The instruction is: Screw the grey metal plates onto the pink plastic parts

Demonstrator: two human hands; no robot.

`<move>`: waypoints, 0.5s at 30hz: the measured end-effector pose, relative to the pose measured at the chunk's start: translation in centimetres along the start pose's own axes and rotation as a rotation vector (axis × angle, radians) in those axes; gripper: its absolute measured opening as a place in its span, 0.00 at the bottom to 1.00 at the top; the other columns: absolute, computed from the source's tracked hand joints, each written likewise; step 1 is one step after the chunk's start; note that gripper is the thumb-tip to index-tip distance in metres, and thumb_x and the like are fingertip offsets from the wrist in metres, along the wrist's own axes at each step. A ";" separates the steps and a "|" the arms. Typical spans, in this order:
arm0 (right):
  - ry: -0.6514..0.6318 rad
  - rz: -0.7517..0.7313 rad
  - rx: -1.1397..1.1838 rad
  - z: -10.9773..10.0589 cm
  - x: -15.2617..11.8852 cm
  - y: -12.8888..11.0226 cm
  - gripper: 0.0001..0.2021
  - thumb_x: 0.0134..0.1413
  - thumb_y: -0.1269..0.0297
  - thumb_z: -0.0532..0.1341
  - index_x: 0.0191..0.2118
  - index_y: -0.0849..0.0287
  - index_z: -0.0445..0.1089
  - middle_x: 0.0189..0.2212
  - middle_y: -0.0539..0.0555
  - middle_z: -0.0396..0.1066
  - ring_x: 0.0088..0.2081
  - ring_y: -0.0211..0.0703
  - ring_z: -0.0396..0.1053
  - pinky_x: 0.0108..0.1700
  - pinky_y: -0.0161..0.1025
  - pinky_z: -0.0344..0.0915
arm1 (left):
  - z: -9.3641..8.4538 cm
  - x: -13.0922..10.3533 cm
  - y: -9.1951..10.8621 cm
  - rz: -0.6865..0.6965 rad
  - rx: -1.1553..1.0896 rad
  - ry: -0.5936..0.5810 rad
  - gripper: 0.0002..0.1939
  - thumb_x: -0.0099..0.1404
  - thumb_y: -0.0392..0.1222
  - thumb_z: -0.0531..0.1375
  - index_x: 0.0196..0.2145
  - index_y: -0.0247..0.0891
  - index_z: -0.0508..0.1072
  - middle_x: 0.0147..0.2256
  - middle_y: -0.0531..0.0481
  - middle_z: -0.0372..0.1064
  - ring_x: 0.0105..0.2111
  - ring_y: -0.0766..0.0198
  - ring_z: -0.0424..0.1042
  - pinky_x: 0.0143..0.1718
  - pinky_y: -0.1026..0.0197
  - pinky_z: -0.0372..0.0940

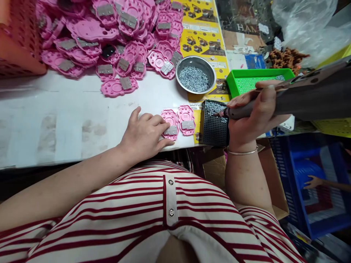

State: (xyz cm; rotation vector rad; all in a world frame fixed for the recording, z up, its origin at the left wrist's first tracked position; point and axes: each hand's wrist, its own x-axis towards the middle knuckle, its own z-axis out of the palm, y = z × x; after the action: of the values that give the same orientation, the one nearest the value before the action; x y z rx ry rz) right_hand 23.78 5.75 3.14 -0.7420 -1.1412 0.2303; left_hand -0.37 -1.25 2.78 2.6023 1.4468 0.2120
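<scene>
My left hand rests on the table with its thumb and index finger at the left and lower edges of a pink plastic casing, steadying it. A second pink casing lies beside it. Each has a grey metal plate across its lower part. In my right hand is a dark electric screwdriver, held nearly level and pointing left. Its tip is over the black perforated screw tray, by the small screws at the far end. Whether a screw sits on the bit is too small to tell.
A steel bowl of screws stands behind the tray. Pink casings are heaped at the back left, near an orange crate. A green basket stands at right. Below are blue crates and another person's hand.
</scene>
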 end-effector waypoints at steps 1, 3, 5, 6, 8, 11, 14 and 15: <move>-0.006 0.010 -0.011 0.0 0.0 0.1 0.13 0.61 0.49 0.60 0.39 0.54 0.67 0.24 0.44 0.61 0.18 0.28 0.60 0.17 0.31 0.54 | 0.0 0.0 0.0 0.001 -0.002 0.000 0.19 0.66 0.54 0.65 0.48 0.40 0.79 0.49 0.43 0.76 0.48 0.45 0.72 0.63 0.33 0.50; 0.001 0.025 -0.034 0.0 0.0 0.1 0.13 0.61 0.50 0.60 0.39 0.55 0.67 0.23 0.44 0.60 0.17 0.28 0.60 0.18 0.32 0.55 | 0.1 -0.1 0.0 0.001 -0.010 0.006 0.18 0.66 0.54 0.65 0.48 0.41 0.79 0.49 0.44 0.75 0.48 0.45 0.72 0.63 0.33 0.50; 0.024 0.018 -0.038 0.2 0.1 -0.4 0.12 0.60 0.52 0.61 0.38 0.55 0.68 0.21 0.44 0.59 0.17 0.29 0.59 0.17 0.32 0.54 | 0.3 -0.1 -0.1 0.000 -0.021 0.018 0.18 0.66 0.54 0.65 0.48 0.42 0.79 0.49 0.44 0.75 0.48 0.45 0.71 0.63 0.33 0.50; 0.039 0.018 -0.028 0.5 0.2 -0.8 0.11 0.60 0.52 0.60 0.37 0.54 0.68 0.20 0.43 0.57 0.16 0.29 0.57 0.17 0.32 0.52 | 0.3 -0.1 -0.1 -0.001 -0.027 0.025 0.18 0.66 0.54 0.65 0.48 0.42 0.79 0.49 0.44 0.75 0.49 0.45 0.71 0.63 0.33 0.50; 0.061 0.026 0.012 1.1 0.5 -2.1 0.09 0.61 0.55 0.60 0.35 0.54 0.69 0.17 0.43 0.55 0.15 0.29 0.55 0.16 0.31 0.52 | 0.5 -0.1 -0.2 -0.003 -0.041 0.038 0.19 0.66 0.54 0.65 0.49 0.41 0.79 0.49 0.44 0.75 0.48 0.45 0.71 0.64 0.32 0.50; 0.075 0.070 0.143 2.3 0.5 -4.3 0.09 0.61 0.61 0.59 0.31 0.55 0.71 0.15 0.42 0.53 0.14 0.28 0.54 0.16 0.30 0.55 | 0.7 0.0 -0.3 -0.015 -0.077 0.052 0.20 0.65 0.55 0.66 0.48 0.41 0.80 0.50 0.43 0.75 0.48 0.44 0.71 0.63 0.31 0.50; -0.009 0.119 0.334 3.6 -0.4 -6.0 0.09 0.59 0.59 0.60 0.31 0.55 0.74 0.15 0.42 0.53 0.14 0.29 0.56 0.16 0.30 0.59 | 0.9 0.2 -0.5 -0.032 -0.123 0.066 0.21 0.63 0.55 0.67 0.48 0.41 0.80 0.51 0.43 0.74 0.50 0.44 0.70 0.63 0.31 0.51; -0.072 0.133 0.379 4.0 -0.9 -6.4 0.10 0.59 0.57 0.61 0.32 0.55 0.75 0.15 0.42 0.53 0.14 0.29 0.57 0.16 0.30 0.61 | 0.9 0.2 -0.5 -0.038 -0.135 0.068 0.21 0.63 0.55 0.68 0.48 0.41 0.80 0.51 0.43 0.74 0.50 0.44 0.70 0.63 0.31 0.51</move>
State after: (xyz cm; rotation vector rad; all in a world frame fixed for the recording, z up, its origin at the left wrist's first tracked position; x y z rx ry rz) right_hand 18.58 2.16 7.43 -0.4751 -1.0756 0.5723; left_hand -0.48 -0.84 1.83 2.4812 1.4481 0.3825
